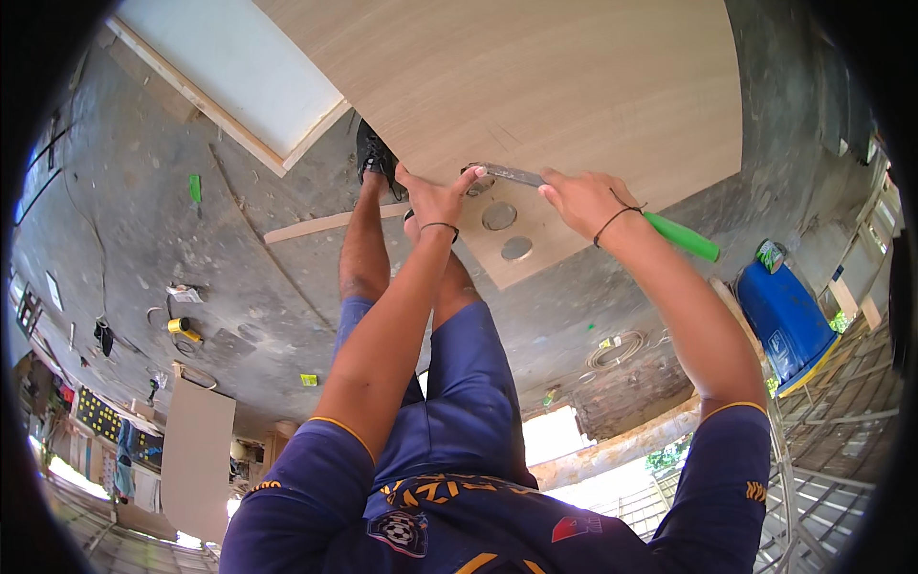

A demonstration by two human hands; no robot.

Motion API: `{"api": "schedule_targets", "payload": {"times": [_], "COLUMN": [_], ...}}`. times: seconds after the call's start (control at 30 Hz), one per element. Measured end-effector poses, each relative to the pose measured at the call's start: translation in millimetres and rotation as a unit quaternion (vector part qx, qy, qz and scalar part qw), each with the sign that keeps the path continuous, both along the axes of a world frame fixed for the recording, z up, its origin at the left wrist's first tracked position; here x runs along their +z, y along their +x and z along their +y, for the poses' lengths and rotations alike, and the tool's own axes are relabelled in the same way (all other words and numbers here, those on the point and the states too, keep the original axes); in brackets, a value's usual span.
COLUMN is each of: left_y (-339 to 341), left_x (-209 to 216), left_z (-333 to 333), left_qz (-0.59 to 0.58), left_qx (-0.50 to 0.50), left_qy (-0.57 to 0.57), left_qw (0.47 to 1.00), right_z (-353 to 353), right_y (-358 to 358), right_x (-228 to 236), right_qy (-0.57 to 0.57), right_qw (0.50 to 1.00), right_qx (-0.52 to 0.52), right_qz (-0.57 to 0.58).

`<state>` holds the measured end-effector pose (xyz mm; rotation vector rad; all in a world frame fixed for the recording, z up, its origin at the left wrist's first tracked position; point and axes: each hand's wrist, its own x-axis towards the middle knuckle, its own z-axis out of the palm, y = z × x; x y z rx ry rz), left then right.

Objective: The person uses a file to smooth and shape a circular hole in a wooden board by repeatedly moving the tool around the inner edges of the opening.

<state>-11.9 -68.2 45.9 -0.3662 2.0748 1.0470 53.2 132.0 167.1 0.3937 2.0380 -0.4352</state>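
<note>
A large light-brown wooden board [574, 86] stretches out in front of me, with several round holes along its near end. My right hand [588, 201] is closed round a file [516, 175], its metal blade jutting out past my fingers. The green handle [684, 237] sticks out behind my wrist. The blade's far end lies at the farthest hole [478, 185]. At the board's left edge my left hand [437, 203] grips the wood, one fingertip at the file's tip; some of its fingers are hidden. Two more holes, a middle one [499, 216] and a near one [516, 249], are uncovered.
A framed white panel [239, 67] lies at the upper left. On the concrete floor are a wood strip [325, 225], a yellow tool [185, 329] and a coiled cable [617, 350]. A blue drum [784, 316] stands at the right. My shoe [375, 153] is beside the board.
</note>
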Motion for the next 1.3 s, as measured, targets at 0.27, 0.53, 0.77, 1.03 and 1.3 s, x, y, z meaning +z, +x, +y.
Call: {"api": "schedule_targets", "payload": {"times": [0.27,0.53,0.77,1.03,1.3], "left_y": [2,12,14,12,-5], "left_x": [-7,-13,-9,-5,-15], "left_z": [-1,-13,-3,8,-25], "left_qz": [0.005,-0.009,-0.042,-0.011,-0.077], "left_qx": [-0.017,0.019,-0.034,-0.015,0.077], "left_qy": [-0.028,0.018,-0.061,-0.046,0.114], "left_qw": [0.999,1.000,0.997,0.999,0.987], "right_z": [-31,-53,-50,-86,-113], "right_y": [21,26,37,48,61], "right_x": [-14,20,13,-31,-1], "right_qy": [-0.015,-0.001,-0.004,-0.050,-0.051], "right_qw": [0.985,0.973,0.959,0.905,0.898], "right_qx": [-0.170,-0.228,-0.278,-0.421,-0.437], "right_qz": [0.013,-0.022,-0.052,-0.035,0.020]}}
